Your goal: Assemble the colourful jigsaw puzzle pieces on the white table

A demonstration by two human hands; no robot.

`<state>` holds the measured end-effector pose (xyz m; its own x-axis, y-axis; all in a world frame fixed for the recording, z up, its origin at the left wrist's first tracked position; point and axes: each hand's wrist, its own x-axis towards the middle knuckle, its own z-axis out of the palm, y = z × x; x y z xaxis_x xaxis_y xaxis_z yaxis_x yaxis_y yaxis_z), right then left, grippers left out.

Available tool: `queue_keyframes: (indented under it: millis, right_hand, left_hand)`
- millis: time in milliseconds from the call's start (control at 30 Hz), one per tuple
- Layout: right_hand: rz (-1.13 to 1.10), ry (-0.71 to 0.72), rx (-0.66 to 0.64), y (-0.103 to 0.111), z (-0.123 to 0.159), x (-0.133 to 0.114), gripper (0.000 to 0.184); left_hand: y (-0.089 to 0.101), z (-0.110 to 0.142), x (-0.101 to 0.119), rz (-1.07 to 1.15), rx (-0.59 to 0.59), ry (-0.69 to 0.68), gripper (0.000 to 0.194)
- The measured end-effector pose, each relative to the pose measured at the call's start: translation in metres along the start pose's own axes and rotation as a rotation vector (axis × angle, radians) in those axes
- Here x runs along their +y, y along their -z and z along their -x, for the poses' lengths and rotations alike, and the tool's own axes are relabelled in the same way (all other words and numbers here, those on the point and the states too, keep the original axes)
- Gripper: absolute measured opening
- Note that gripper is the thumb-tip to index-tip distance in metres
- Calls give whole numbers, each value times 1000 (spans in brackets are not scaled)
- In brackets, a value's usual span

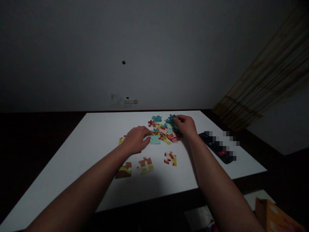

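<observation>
My right hand (186, 125) pinches a dark teal puzzle piece (173, 119) and holds it tilted at the right side of a loose heap of puzzle pieces (162, 130). My left hand (136, 139) is open, palm down, with its fingertips at the heap's left edge. Close to its thumb lies a pale green puzzle piece (155, 140). A yellow-green piece (121, 139) is partly hidden beneath or behind the left hand. Nearer to me lie a brown-and-green piece (124, 170), a brown-and-cream piece (145, 165) and a white piece with brown spots (170, 159).
A phone (217, 148) lies on the white table (72, 151) to the right of my right forearm. Behind the table stands a wall with sockets (130, 101). A curtain (260, 83) hangs on the right. An orange box (277, 216) is at the lower right, below the table edge.
</observation>
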<state>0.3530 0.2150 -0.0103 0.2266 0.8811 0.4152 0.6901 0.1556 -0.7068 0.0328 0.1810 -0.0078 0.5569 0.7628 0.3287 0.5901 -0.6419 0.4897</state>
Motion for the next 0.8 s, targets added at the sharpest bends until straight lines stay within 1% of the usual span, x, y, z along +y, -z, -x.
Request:
queue_keyframes:
  millis: [67,100,167,200,233,267,333,400,433,533,600,667,733,800]
  right_hand:
    - [-97,114,-69,-5,7,-13,26]
    - [-132,180,-136,-9,12,-19,25]
    - [-167,307,-310,-16,21,-30,21]
    - [-168,353,-386,-19,24,-34,22]
    - [-158,379,-433,-21,27,-36,27]
    - [-133,389,-444,-22,28,-36,34]
    - [-40,376,-379,-21,26,-34,46]
    - [102,366,-321,-17,23,-30,48]
    - [179,367,-318,-15,21,-29,46]
    - [405,357,-411,-9,20,-34,42]
    - [550,312,-469,-6,22,-40,46]
    - [658,250,-501,-4,24,-46,53]
    - [702,197,-512,-3,25,-50,57]
    - [696,168,-520,-2,25,-50,55]
  left_hand:
    - [0,0,1,-30,-14,6,28]
    - [1,0,2,-45,-16,13,28]
    - [1,1,3,-71,-8,28,32]
    - [0,1,3,-85,-2,33,34]
    - [0,2,3,-95,2,34,37]
    - [0,2,3,-101,4,30,40]
    - [0,2,3,-100,-9,11,44]
    - [0,3,3,-91,-45,-17,48]
    - [1,3,4,-91,-64,-27,49]
    - [2,3,6,-119,-104,-50,49]
    - [2,3,8,-147,-119,-56,47]
    - [3,3,9,-164,-133,-54,46]
    - [4,4,10,-169,-143,-49,46]
    - [5,4,11,-170,-145,-54,46]
